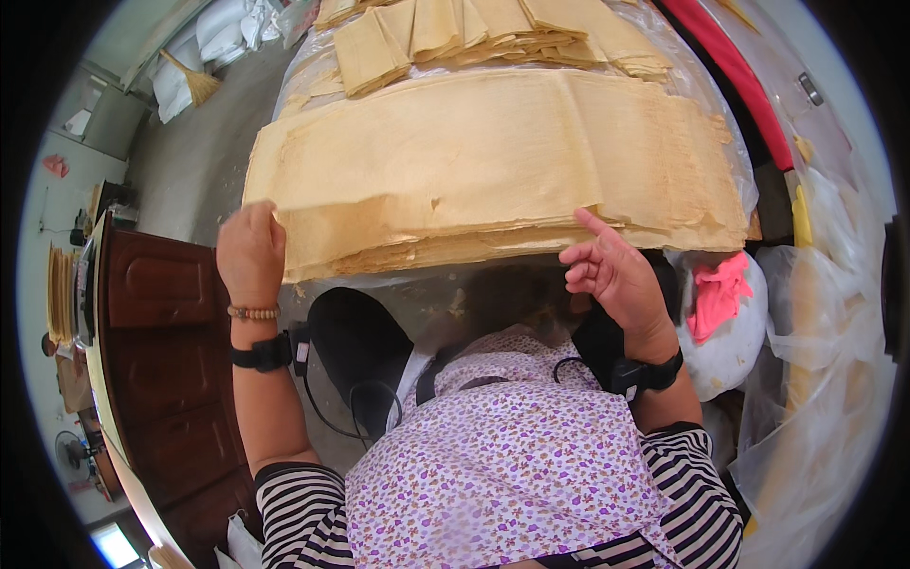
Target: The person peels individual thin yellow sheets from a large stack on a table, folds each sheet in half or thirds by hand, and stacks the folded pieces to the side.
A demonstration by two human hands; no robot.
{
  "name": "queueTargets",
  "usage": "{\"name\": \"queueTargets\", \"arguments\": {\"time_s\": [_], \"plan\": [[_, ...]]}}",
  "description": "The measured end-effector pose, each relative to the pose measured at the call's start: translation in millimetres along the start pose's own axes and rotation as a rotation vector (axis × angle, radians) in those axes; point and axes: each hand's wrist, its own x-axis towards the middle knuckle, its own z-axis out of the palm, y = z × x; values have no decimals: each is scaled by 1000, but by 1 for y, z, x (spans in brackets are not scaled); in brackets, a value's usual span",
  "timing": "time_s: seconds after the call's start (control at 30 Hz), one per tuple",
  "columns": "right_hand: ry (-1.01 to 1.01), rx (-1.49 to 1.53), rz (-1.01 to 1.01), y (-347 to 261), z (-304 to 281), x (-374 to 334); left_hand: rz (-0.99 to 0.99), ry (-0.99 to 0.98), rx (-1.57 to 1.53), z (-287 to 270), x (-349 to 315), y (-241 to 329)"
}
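A broad stack of thin, pale-yellow sheets (427,152), wide and ragged-edged, lies in front of me. At its left end my left hand (253,242) is closed, knuckles up, at the near edge of the top sheet, which looks slightly raised there with a shadow under it. Its fingertips are hidden. My right hand (611,275) is at the near edge right of the middle. Its index finger points out and reaches the edge of the upper sheet, while the other fingers are loosely bent with nothing in them.
Folded bundles of similar sheets (474,33) lie at the table's far side on clear plastic. A pink cloth (718,296) rests on a white rounded bundle (730,356) to the right. Dark wooden cabinets (166,370) stand left; a straw broom (197,83) and white sacks (223,33) lie beyond.
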Motion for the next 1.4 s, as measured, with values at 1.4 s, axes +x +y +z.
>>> {"name": "queueTargets", "arguments": {"time_s": [1.4], "plan": [[489,-950,-522,-67,3,89,-68,323,-11,-14,73,-49]]}}
